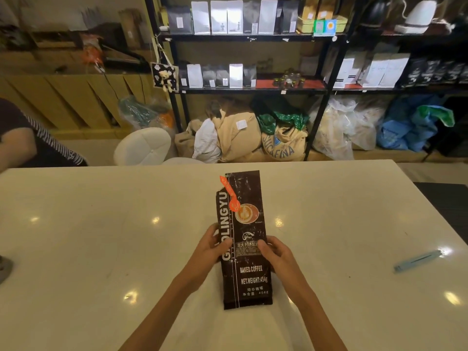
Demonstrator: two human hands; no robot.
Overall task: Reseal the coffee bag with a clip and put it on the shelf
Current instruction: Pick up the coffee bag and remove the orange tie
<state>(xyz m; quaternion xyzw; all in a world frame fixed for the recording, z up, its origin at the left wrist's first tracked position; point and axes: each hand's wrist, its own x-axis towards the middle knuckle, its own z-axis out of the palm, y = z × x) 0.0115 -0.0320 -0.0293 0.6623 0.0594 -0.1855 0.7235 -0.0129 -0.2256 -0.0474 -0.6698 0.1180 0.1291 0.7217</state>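
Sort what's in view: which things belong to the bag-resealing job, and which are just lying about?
Job:
- coffee bag, held by left hand and right hand
- blue clip, on the table, to the right, untouched
- shelf, behind the table

Lying about:
- sacks on the floor
- white chair
- kettle
- jars
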